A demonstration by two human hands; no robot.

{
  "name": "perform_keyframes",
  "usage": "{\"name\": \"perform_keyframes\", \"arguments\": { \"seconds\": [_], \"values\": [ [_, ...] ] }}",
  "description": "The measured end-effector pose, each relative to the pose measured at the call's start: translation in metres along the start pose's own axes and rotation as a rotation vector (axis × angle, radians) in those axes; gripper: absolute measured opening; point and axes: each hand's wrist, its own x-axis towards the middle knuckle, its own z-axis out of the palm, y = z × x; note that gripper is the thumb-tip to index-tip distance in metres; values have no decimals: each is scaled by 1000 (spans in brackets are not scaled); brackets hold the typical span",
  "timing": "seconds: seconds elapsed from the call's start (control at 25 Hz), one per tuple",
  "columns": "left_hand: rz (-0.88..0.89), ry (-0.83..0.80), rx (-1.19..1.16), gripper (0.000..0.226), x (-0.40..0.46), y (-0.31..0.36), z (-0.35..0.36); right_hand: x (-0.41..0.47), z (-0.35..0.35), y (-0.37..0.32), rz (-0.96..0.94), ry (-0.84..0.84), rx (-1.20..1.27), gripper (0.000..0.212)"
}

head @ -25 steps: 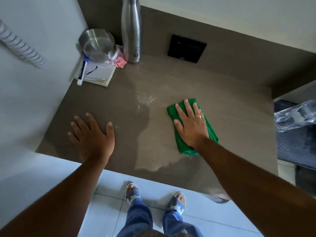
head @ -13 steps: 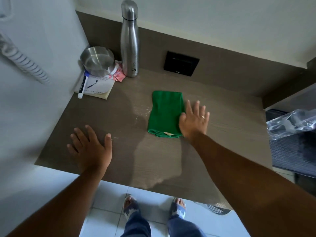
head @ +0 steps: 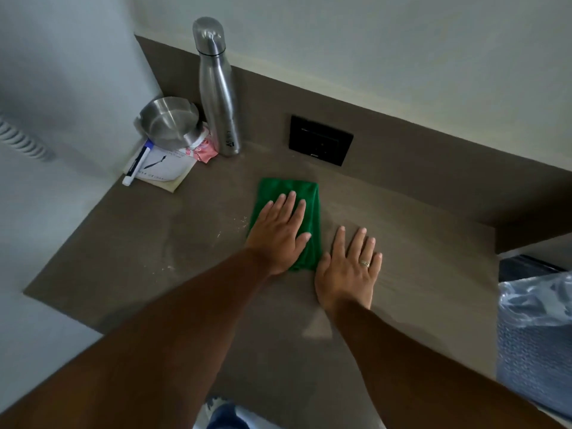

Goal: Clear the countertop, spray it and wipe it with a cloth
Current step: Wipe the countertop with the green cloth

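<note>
A green cloth (head: 289, 188) lies folded on the brown countertop (head: 139, 243), a little back from the middle. My left hand (head: 278, 233) lies flat on top of the cloth, fingers spread and pressing it down. My right hand (head: 346, 270), with a ring on it, rests palm-down on the bare counter just right of the cloth; its thumb side touches the cloth's edge. White specks (head: 238, 224) dot the counter left of the cloth. No spray bottle is in view.
In the back left corner stand a tall steel bottle (head: 218, 97) and a steel bowl (head: 168, 120), beside a notepad (head: 168, 168), a marker (head: 136, 164) and a pink packet (head: 205, 148). A black socket (head: 320, 140) sits in the backsplash. A plastic bag (head: 532, 308) lies beyond the right edge.
My left hand has left the counter's front left and moved onto the cloth. My right hand let go of the cloth and now rests just to its right.
</note>
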Motion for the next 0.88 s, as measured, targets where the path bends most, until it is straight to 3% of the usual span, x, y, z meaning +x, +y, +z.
{"name": "perform_keyframes", "arguments": {
  "seconds": [0.12, 0.28, 0.48, 0.6, 0.68, 0.88],
  "values": [
    [-62, 66, -86, 72, 9, 2, -3, 2, 4, -2, -1, 3, 10, 66],
    [-153, -5, -128, 71, -37, -32, -6, 3, -1, 1, -12, -15, 27, 66],
    [-630, 13, -92, 65, -175, -175, -20, 1, -1, -3, -4, -10, 59, 66],
    [-770, -12, -56, 66, -184, -176, -23, 0, -1, -4, -7, -16, 60, 66],
    [-732, -20, -48, 71, -167, -136, -21, -1, -2, -4, -7, -15, 60, 66],
    [-161, -77, -33, 77, -132, -25, -1, -1, -2, -5, 6, -17, 18, 66]
  ]
}}
